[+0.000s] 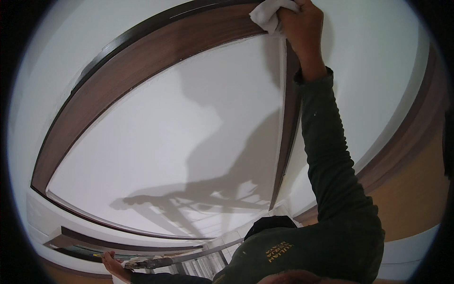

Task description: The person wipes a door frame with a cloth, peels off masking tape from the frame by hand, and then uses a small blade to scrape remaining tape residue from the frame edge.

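Observation:
My right arm, in a dark green sleeve, reaches up to the top of the view. There my right hand is closed on a white cloth, which touches the upper corner of a dark brown wooden trim. The trim borders a large white panel. Low on the left, my left hand is curled at the end of a paint-stained ladder rail. Part of its grip is hidden. Something white shows just below that hand, too cut off to name.
Pale walls stand around the trim, and my shadow with a ladder's falls across the panel. A brown-framed opening lies beyond my left hand. Ladder rungs run down beside my torso. A brown and tan surface curves along the right.

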`<action>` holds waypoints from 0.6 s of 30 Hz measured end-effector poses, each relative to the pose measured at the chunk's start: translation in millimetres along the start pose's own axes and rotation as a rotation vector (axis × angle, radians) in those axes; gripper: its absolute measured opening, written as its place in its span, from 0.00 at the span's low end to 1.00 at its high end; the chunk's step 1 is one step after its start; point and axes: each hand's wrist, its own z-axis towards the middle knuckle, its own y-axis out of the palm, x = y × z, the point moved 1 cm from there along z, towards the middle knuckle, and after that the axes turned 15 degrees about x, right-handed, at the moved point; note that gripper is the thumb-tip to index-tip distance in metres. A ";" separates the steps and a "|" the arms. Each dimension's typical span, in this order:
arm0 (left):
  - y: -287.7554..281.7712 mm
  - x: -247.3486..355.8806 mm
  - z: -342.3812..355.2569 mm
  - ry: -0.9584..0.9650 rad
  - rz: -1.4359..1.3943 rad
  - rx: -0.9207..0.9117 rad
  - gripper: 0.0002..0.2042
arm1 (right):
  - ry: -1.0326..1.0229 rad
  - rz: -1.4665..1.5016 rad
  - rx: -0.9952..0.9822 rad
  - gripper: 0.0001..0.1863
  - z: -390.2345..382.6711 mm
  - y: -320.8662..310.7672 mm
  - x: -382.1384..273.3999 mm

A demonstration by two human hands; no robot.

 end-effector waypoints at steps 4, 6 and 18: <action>-1.1 -8.3 8.1 0.065 -0.001 0.011 0.16 | -0.034 0.149 -0.024 0.14 -14.2 3.6 -11.4; -3.5 -26.7 27.5 0.061 0.047 -0.014 0.17 | -0.206 0.256 -0.003 0.13 -17.8 14.3 -13.0; -4.5 -52.5 44.4 0.069 0.065 -0.087 0.17 | -0.690 0.223 -0.129 0.17 -23.5 57.5 -37.4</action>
